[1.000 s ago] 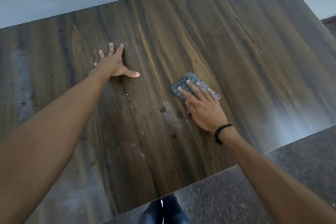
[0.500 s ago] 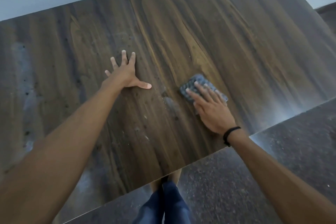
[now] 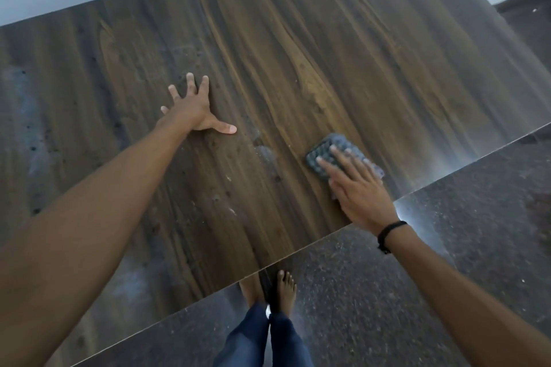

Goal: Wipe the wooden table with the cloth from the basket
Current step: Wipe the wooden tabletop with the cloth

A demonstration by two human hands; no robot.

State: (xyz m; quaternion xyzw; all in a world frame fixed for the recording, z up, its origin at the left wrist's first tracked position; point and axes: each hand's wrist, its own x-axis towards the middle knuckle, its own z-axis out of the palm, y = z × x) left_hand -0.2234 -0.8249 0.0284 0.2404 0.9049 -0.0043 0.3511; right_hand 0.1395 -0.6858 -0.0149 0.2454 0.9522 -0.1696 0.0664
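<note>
Presently, a small grey-blue knobbly cloth [image 3: 329, 150] is pressed flat against the dark, streaked wooden table [image 3: 343, 39] by the right hand [image 3: 362, 192], whose fingers [image 3: 326, 163] are laid straight over it, close to the table's near edge. The left hand [image 3: 190, 112] is spread open and braced on the table farther from that edge, well apart from the cloth. Between the two hands, pale crumbs [image 3: 231, 180] and dull smears [image 3: 265, 155] are seen on the table. The wiping is judged best done with even, flat pressure in overlapping strokes, so that the crumbs are gathered toward the near edge and not scattered.
</note>
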